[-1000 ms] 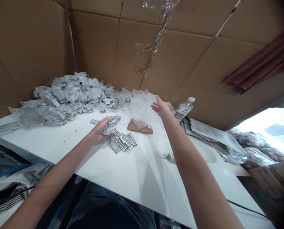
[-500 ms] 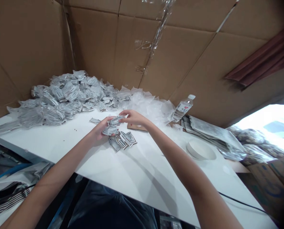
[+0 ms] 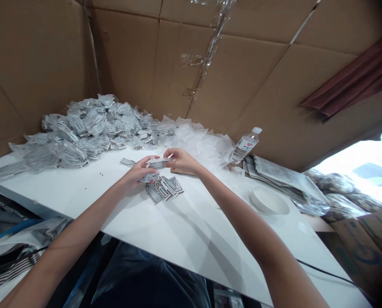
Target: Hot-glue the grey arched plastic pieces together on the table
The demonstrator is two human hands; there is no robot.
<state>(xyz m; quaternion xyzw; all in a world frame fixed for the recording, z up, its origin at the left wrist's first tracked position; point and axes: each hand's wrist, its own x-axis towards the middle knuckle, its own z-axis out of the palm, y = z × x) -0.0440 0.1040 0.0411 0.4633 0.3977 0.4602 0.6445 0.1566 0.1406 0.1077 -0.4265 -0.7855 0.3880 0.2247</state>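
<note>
My left hand (image 3: 138, 173) and my right hand (image 3: 181, 159) meet over the white table (image 3: 184, 231), both pinching one small grey patch in a clear bag (image 3: 159, 163) held between them. Just below lies a small cluster of loose grey arch-shaped patches (image 3: 163, 188). One more patch (image 3: 127, 162) lies alone to the left. A heap of empty clear plastic bags (image 3: 200, 143) sits right behind my right hand.
A big pile of bagged patches (image 3: 82, 132) fills the table's far left. A water bottle (image 3: 245, 145) lies at the back right beside stacked packets (image 3: 284, 177) and a white round lid (image 3: 268, 201). Cardboard walls (image 3: 178, 64) enclose the back.
My right hand came back from the heap of clear bags to join my left hand at the patch. The left hand has lifted slightly off the cluster.
</note>
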